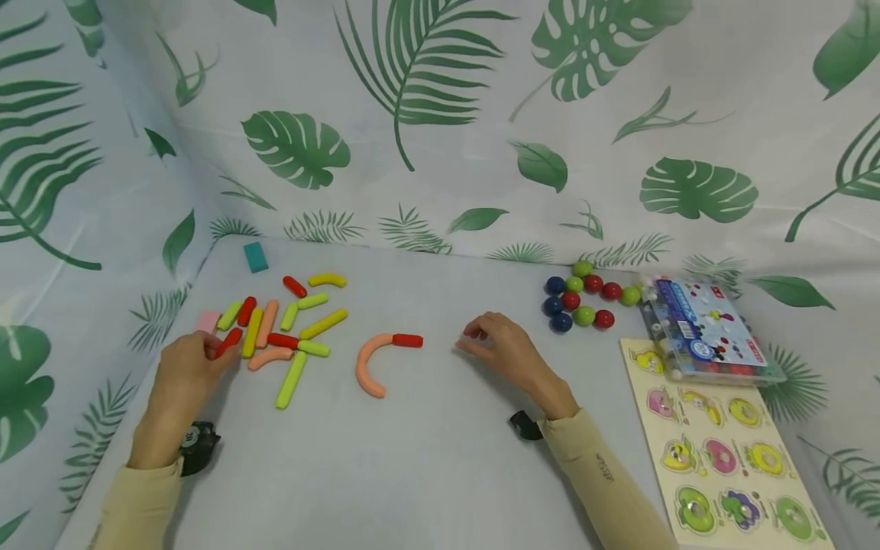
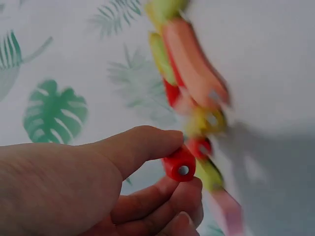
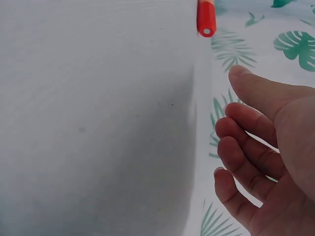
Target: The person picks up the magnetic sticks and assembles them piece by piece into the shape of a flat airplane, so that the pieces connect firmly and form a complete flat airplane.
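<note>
The left hand (image 1: 180, 374) pinches a red rod (image 2: 178, 164) between thumb and fingers — coloured sticks (image 1: 252, 332) lie just beside that grip, on its right. The right hand (image 1: 512, 355) hovers, thumb and fingers loosely parted — left of it, between both hands, lies a peach arc (image 1: 364, 367) touching a red end piece (image 1: 408, 341).

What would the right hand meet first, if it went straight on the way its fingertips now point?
Probably the short red plastic-looking rod, touching the larger curved peach rod: in the head view, it lies ahead of the right hand. The hand's height is unclear, so it might pass above.
</note>
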### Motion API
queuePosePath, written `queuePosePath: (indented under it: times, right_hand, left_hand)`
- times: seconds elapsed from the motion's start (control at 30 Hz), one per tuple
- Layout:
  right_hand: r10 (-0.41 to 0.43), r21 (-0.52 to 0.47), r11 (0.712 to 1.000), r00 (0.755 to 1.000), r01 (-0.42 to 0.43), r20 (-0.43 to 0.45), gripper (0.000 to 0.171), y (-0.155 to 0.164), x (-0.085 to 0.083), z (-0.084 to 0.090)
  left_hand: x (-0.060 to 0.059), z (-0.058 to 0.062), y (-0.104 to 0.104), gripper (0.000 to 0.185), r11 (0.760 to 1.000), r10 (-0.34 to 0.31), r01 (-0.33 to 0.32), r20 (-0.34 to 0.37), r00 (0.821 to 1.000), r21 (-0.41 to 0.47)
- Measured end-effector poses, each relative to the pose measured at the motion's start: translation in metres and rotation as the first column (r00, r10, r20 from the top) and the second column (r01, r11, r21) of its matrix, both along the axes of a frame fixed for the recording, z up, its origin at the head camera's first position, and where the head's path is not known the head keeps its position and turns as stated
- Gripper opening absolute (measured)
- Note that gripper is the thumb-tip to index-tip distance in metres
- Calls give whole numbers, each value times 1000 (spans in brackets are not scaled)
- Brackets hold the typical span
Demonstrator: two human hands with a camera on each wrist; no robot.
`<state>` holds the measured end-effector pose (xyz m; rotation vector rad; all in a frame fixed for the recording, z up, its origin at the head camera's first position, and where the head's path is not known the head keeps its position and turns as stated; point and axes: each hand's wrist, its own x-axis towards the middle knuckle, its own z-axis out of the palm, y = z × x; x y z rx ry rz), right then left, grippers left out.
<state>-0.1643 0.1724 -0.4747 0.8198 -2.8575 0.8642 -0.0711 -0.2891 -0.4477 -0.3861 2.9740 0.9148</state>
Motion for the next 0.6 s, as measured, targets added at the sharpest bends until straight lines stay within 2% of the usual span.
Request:
queuePosePath:
  times: [0.13,0.2,0.27,0.33,0.47,0.57,0.6]
  right_hand:
    - [-7,3,1000,1000,7,5,16,3,1,-3]
    - [-7,3,1000,1000,7,3,16,5,2,-3]
    - [-6,1,1000,1000,6,-4,16,7,3,-4]
    - [-5,-3,1000,1000,5,-14,16,9,4,-4]
    - [-10,-15,1000,1000,10,-25,16,13,6,-4]
    - [-13,-20,1000,1000,12,-29,15,17,6,-4]
    - [-14,-18,1000,1000,13,-28,15,18,6,-3]
  left_hand:
    - [-5,10,33,33,995,-96,98,-91,991,18]
    - [-9,12,58,30,985,-170,172,-132,977,10]
    - [-13,12,87,26,964,-262,265,-173,949,-4]
    - [-15,10,117,23,932,-359,363,-207,910,-19]
    - [-19,1,171,22,829,-556,553,-242,795,-86]
    - [-22,-8,199,22,747,-665,642,-225,713,-174]
    - [-22,-11,206,21,729,-685,657,-213,697,-192]
